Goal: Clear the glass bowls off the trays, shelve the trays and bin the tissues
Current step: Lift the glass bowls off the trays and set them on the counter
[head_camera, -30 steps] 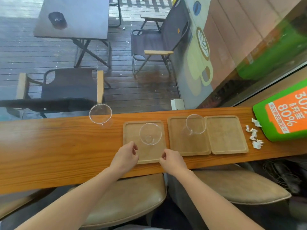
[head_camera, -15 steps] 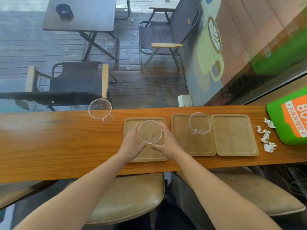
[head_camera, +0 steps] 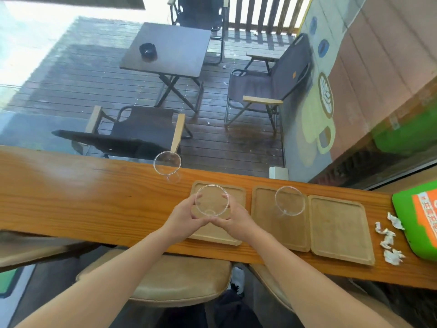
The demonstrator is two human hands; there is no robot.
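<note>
From the head camera, a long wooden surface [head_camera: 99, 197] ran along a window, with three wooden trays lined up on it. Both hands met over the left tray [head_camera: 236, 195]. The left hand [head_camera: 182, 217] and the right hand [head_camera: 234, 221] cupped a clear glass bowl [head_camera: 212, 203] between them, each grip curled round its side, the fingertips [head_camera: 199, 198] showing through the glass. Whether the bowl was clear of the tray or resting on it, I could not tell.

A second glass bowl [head_camera: 290, 201] sat on the middle tray [head_camera: 267, 223], near that tray's far right corner. The right tray [head_camera: 340, 230] lay just beside the middle one, their edges touching, and carried nothing. A third glass bowl [head_camera: 167, 163] stood on the bare surface at its far edge, left of the trays.

Right of the trays, several crumpled white tissues [head_camera: 389, 237] lay scattered on the surface, beside a green sign [head_camera: 406, 204] with an orange panel. A padded stool [head_camera: 165, 278] stood under the surface below the arms. Through the window, a dark table [head_camera: 175, 48] and folding chairs [head_camera: 267, 84] stood on a wooden deck.
</note>
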